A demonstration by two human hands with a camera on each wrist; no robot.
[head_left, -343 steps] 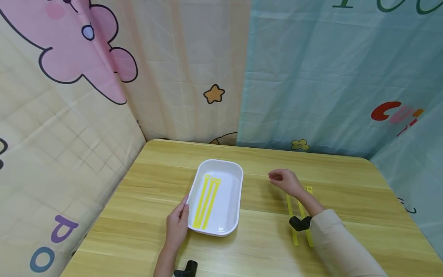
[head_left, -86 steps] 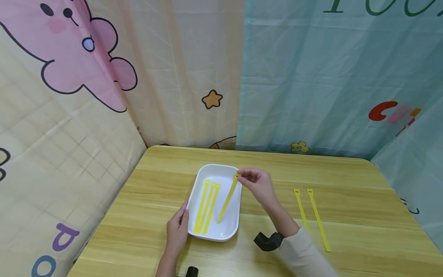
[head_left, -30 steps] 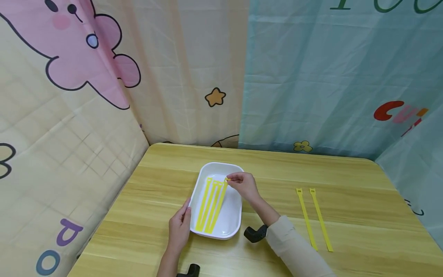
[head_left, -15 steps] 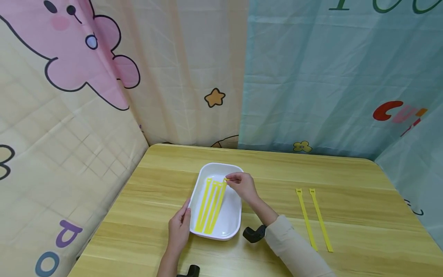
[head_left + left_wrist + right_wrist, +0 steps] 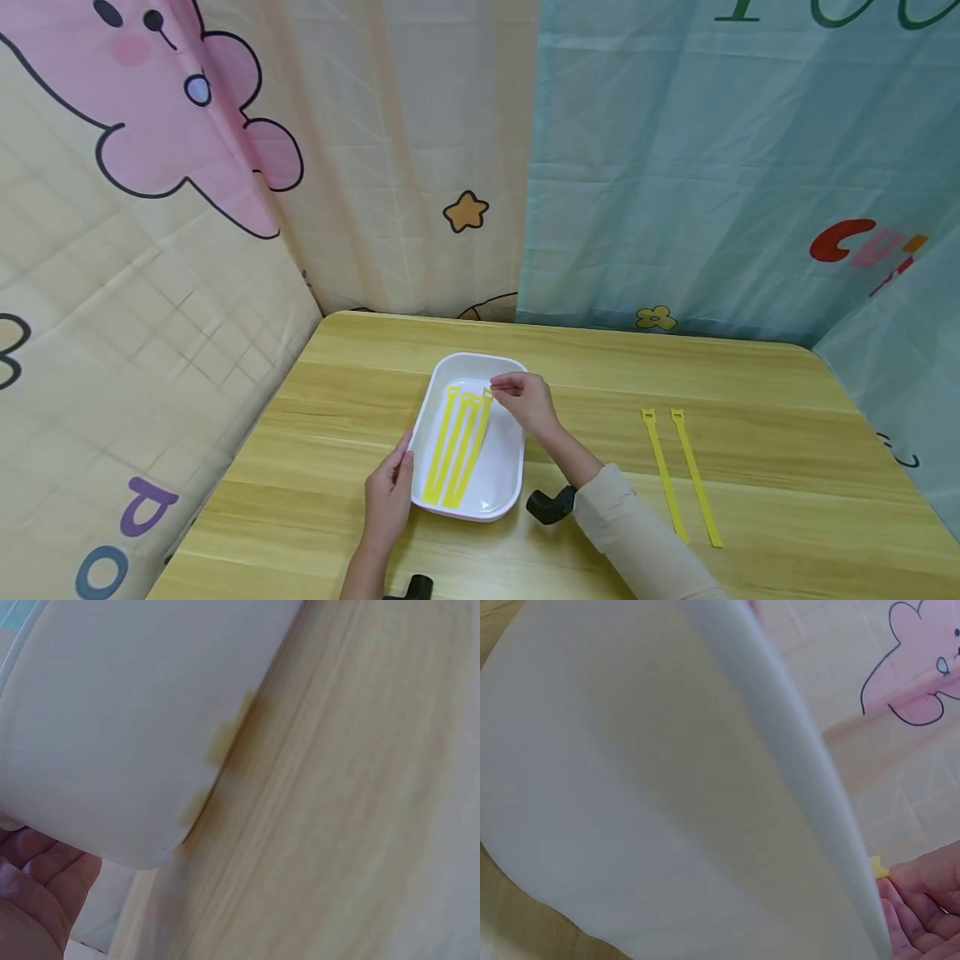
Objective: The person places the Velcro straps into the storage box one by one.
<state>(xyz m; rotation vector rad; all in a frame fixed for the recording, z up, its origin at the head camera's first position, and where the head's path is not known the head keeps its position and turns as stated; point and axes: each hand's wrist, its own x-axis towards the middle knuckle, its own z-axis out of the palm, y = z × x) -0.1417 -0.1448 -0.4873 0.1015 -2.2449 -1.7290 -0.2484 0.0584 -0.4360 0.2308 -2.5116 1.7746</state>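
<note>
A white tray (image 5: 504, 467) stands on the table, and my left hand (image 5: 387, 496) holds its left wall, thumb at the rim. In the left wrist view, the curled fingers (image 5: 52, 870) show against the tray's outer side. Over the tray's far right part, my right hand (image 5: 527, 402) pinches the slotted head of a yellow cable tie (image 5: 477, 450), its strap slightly bowed and slanting down into the tray. A yellow tip (image 5: 878, 866) shows at the thumb and finger in the right wrist view. Left of it lie several similar yellow ties (image 5: 437, 450), side by side, slotted heads away from me.
Two more yellow cable ties (image 5: 663, 475) lie apart on the wooden table (image 5: 600, 550), right of the right forearm. Printed curtains (image 5: 420, 167) hang behind and beside the table. A black wrist camera (image 5: 551, 506) sits at the right sleeve.
My right hand has come from the right side over the tray with a cable tie, then shifted it left beside the others. Lately the strap bows slightly. The left hand stays on the tray.
</note>
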